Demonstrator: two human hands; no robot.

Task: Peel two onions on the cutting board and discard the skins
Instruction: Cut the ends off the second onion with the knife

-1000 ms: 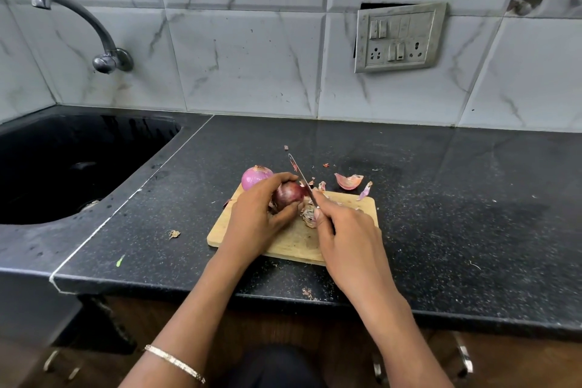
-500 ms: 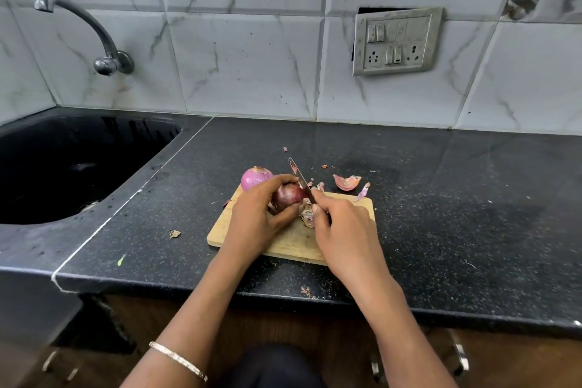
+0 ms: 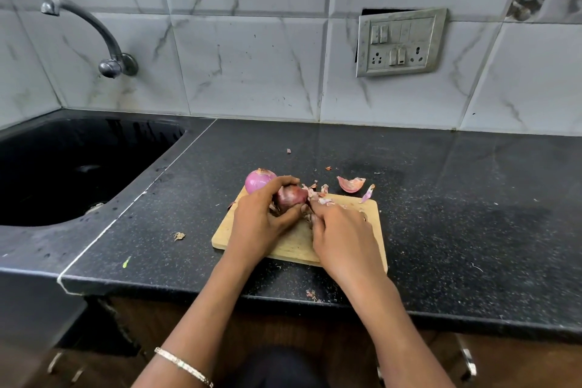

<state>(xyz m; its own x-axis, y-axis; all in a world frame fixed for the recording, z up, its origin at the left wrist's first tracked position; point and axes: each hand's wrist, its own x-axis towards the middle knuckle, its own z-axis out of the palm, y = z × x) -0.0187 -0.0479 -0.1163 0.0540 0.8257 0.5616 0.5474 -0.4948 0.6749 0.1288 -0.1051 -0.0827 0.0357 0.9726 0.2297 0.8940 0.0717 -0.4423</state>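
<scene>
Peeling onion two, I reckon. left hand (image 3: 261, 220) fingers wrapped round dark onion (image 3: 291, 195) on cutting board (image 3: 296, 246); right hand (image 3: 341, 230) fingers curled at its end, can't tell what they hold. pink onion (image 3: 259, 179) just behind left fingers. Next: strip skin, bin scraps (image 3: 351, 183).

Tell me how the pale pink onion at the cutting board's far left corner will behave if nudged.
The pink onion looks round and sits at the corner of the cutting board, so a nudge would probably roll it onto the countertop. Its surface looks smooth and glossy, so it is likely slippery to grip. It seems firm and whole, so it is probably not fragile.
</scene>
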